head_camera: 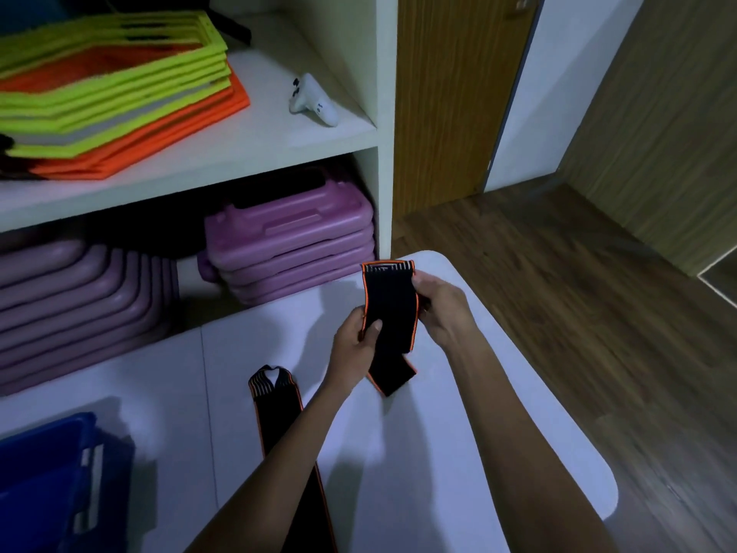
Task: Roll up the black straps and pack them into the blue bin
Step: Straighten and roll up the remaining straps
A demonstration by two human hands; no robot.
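A black strap [390, 309] with thin orange edging hangs upright just right of the frame's centre, held above the table [458, 433]. It is a flat woven band; its top end shows pale stitched ribs, and its lower end folds back in a loose bend near the tabletop — whether it touches, I cannot tell. The left hand [356, 345] pinches the band's left edge, thumb pressed across the black face. The right hand [440, 309] grips the right edge near the top, fingers curled behind the fabric.

A 2nd strap [279, 425] lies flat on the table at lower centre, the same black with orange trim, its ribbed end pointing up-frame and its length running under the left forearm.

The bin [44, 480] sits at the lower left — blue, hard plastic, with a slotted side wall.

The table is smooth and white with a rounded corner. Behind it stands a white shelf [279, 137]: flat yellow-green and orange hexagonal rings [119, 85] stacked at upper left, a small white controller [313, 101] beside them, and ribbed purple plastic boards [295, 241] piled below. Wood-grain floor [578, 305] fills the right.
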